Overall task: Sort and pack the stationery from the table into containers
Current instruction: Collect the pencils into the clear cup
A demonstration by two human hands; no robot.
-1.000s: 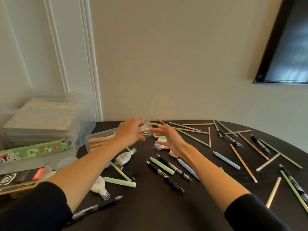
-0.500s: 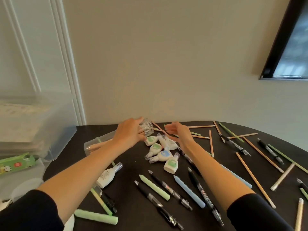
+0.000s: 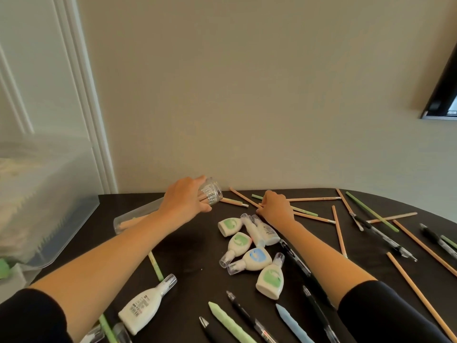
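Observation:
My left hand point(image 3: 185, 202) grips a clear plastic jar point(image 3: 212, 194) that lies on its side on the black table point(image 3: 190, 246), its threaded mouth pointing right. Several tan pencils lie inside it. My right hand point(image 3: 275, 207) is just right of the mouth, with its fingers curled down onto a tan wooden pencil point(image 3: 243, 197) at the far edge of the table. More tan and green pencils point(image 3: 338, 231) are scattered to the right. A cluster of white correction bottles point(image 3: 248, 246) lies between my forearms.
A clear storage bin point(image 3: 49, 199) holding flat packs stands at the left edge. Black pens point(image 3: 384, 235), a green crayon point(image 3: 230, 323) and a blue crayon point(image 3: 290, 324) lie in front. Another white bottle point(image 3: 146, 303) lies under my left forearm. The wall rises right behind the table.
My right hand has reached farther back and right and curled onto a pencil beside the jar's mouth. My left hand keeps its hold on the jar. My view has swung right.

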